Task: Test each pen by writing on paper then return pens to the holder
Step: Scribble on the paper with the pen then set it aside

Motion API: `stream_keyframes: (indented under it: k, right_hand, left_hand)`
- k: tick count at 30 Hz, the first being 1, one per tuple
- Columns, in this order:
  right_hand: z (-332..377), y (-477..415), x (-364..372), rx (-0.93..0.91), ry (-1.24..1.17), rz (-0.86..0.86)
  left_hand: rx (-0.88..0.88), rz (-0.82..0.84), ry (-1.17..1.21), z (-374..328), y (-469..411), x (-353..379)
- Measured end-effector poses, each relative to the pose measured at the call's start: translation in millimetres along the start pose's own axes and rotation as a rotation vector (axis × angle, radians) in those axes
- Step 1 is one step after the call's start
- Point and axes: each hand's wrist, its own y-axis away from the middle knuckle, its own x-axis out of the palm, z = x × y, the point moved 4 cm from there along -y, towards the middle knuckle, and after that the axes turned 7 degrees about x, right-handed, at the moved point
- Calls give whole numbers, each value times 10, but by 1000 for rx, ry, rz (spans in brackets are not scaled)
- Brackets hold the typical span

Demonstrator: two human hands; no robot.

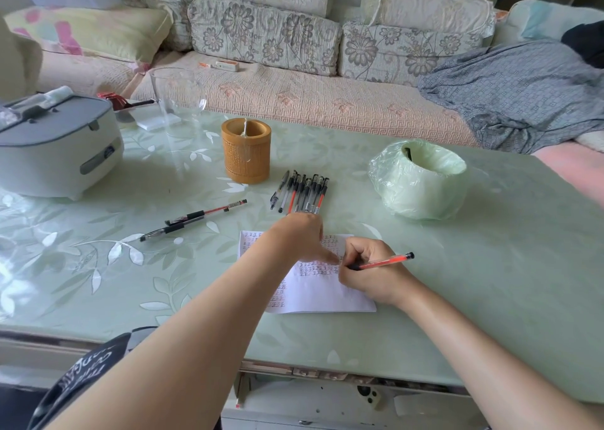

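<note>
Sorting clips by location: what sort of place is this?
Probably a home living room: a floral-cushioned sofa behind the table, a rice cooker and a bamboo pen holder on it.

One red pen at lower centre, you see it. Two loose pens centre left. The row of pens at centre looks like eight or nine, too packed to be sure. One sheet of paper, one bamboo holder, one glass vase, one rice cooker, one bag-lined bin.
</note>
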Motion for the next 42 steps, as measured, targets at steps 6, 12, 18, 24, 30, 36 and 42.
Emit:
stream_keyframes:
  k: [6, 12, 18, 24, 30, 36, 42]
  right_hand:
    - [30, 15, -2, -21, 2, 7]
    - [8, -12, -34, -18, -149, 7]
    - [-55, -52, -29, 16, -153, 7]
    - [-72, -56, -58, 37, -142, 14]
    - [-47, -40, -17, 11, -86, -9]
    - [-39, -26, -7, 5, -68, -2]
    - [-34, -42, -1, 19, -7, -8]
  left_hand:
    - [-3, -6, -2, -9, 22, -2]
    - [-14, 0, -22, -3, -7, 9]
    - [-16, 4, -9, 7, -13, 17]
    - [-10, -6, 4, 14, -23, 21]
    - [-10, 6, -3, 15, -24, 24]
    - [-15, 11, -6, 18, -13, 20]
    - [-10, -2, 3, -4, 0, 16]
